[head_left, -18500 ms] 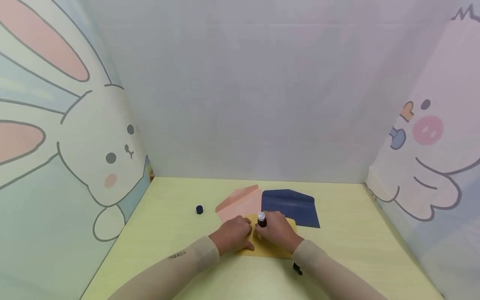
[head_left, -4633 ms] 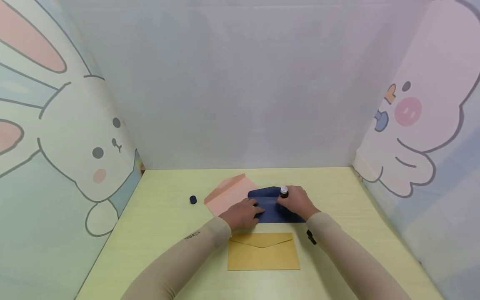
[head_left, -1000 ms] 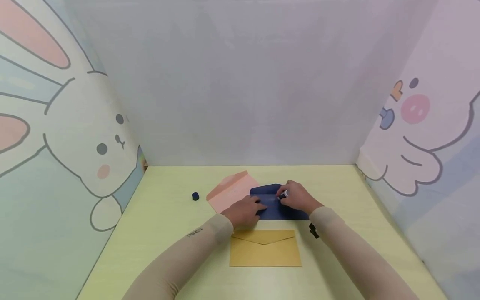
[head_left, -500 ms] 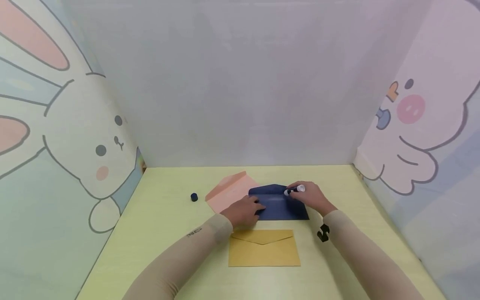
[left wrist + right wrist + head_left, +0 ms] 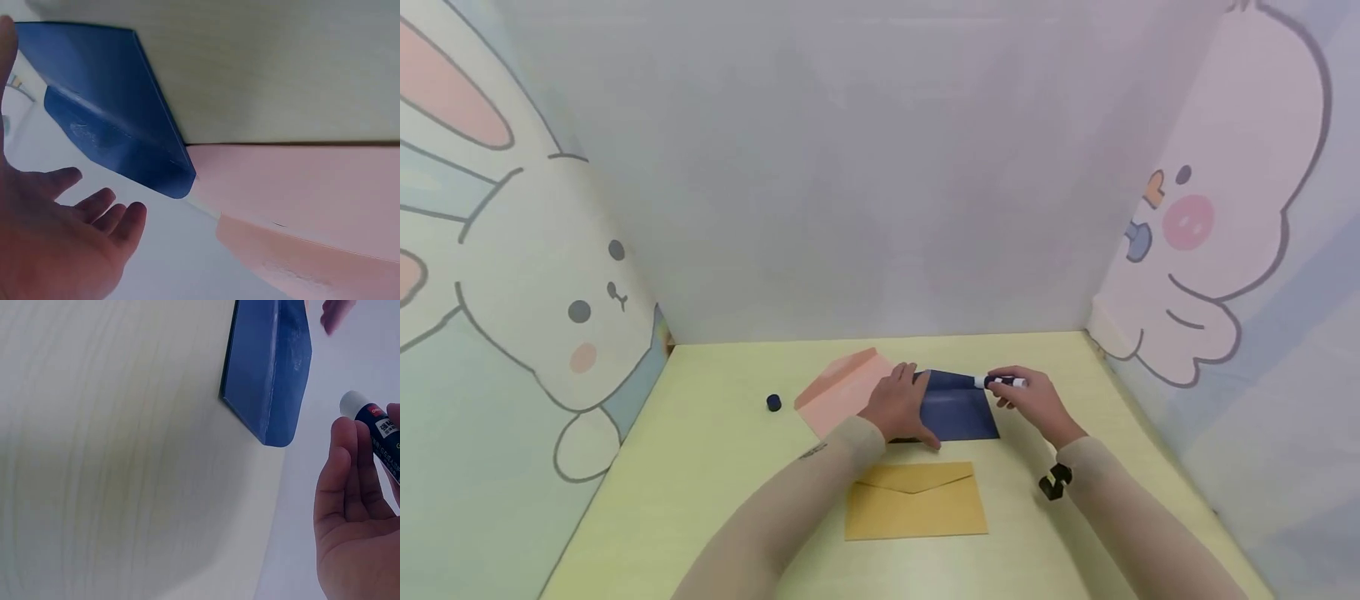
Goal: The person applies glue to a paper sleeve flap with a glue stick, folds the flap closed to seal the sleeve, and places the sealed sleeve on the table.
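My right hand [image 5: 1037,404] holds a glue stick [image 5: 382,434] between thumb and fingers, above the right end of the dark blue envelope [image 5: 955,417]. The stick lies roughly level in the head view, its white end pointing left. My left hand [image 5: 898,408] hovers with fingers spread over the blue envelope's left end, hiding part of it. In the left wrist view, the blue envelope's open flap [image 5: 94,134] carries a shiny smear, and that hand holds nothing. A pink envelope [image 5: 842,396], flap open, lies to the left, partly behind my left hand.
A yellow envelope [image 5: 917,508] with its flap folded down lies nearer me. The small dark cap [image 5: 773,402] stands on the pale table [image 5: 715,467] at left. A grey wall [image 5: 880,183] rises behind, with cartoon-printed panels at both sides.
My left hand has lifted and spread its fingers, where it pressed on the blue envelope before. My right hand has moved right with the glue stick. Earlier, the yellow envelope was moved nearer and its flap folded.
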Demonstrator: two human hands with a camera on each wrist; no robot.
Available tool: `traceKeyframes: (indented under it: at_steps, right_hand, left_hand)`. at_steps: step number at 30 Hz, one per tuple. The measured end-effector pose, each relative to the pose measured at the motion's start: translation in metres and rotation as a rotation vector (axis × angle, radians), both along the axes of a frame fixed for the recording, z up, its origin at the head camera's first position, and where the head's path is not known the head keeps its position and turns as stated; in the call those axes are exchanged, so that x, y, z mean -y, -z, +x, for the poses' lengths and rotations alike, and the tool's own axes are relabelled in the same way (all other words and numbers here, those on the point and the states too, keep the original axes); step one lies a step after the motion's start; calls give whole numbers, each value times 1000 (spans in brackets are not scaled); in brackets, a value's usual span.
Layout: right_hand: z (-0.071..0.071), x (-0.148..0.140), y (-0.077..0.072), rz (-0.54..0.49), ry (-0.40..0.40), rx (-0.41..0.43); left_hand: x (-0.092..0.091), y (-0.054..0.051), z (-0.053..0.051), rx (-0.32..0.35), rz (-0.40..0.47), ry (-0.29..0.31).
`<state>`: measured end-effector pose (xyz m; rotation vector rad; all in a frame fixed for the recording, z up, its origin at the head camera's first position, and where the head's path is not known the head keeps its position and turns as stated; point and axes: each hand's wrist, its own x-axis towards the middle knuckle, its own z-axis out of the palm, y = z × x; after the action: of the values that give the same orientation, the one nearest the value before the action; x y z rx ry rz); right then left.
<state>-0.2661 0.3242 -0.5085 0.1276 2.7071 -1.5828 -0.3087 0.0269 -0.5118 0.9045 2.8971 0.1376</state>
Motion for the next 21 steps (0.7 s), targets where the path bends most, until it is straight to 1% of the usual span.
traceKeyframes:
  at_steps: [2, 6, 10, 15, 17, 19, 21]
  right_hand:
    - [2, 1, 0, -11, 0, -3]
    - [6, -2, -1, -23, 13, -2]
    - [12, -3, 0, -36, 26, -7]
    - [16, -2, -3, -80, 23, -22]
    - [17, -2, -4, -96, 24, -19]
    - [18, -2, -3, -105, 27, -13]
    - [19, -2, -2, -109, 28, -4]
  left_hand:
    - [-6, 0, -4, 8, -23, 5]
    - [-15, -2, -6, -8, -66, 21]
    - [-13, -1, -1, -10, -71, 28]
    - [-8, 0, 7, -67, -79, 65]
    - [-6, 0, 10, -77, -85, 83]
    - [-4, 0, 14, -59, -90, 101]
    - [-1, 0, 18, -14, -89, 112]
